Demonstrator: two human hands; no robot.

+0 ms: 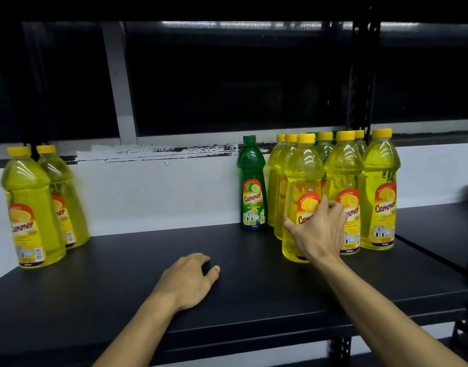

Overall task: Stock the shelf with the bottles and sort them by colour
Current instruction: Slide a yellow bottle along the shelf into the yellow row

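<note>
Left hand (189, 280) resting palm-down on black shelf (121, 274), fingers loosely curled, holding nothing. Right hand (317, 231) reaching forward, wrapping fingers and thumb around front yellow bottle (301, 181) at label height. That bottle standing upright at front of yellow cluster (360, 181) on shelf's right side. Green bottle (252, 184) standing just left of cluster, near white wall (148, 194). Two yellow bottles (39, 205) standing together at far left, well apart from others.
</note>
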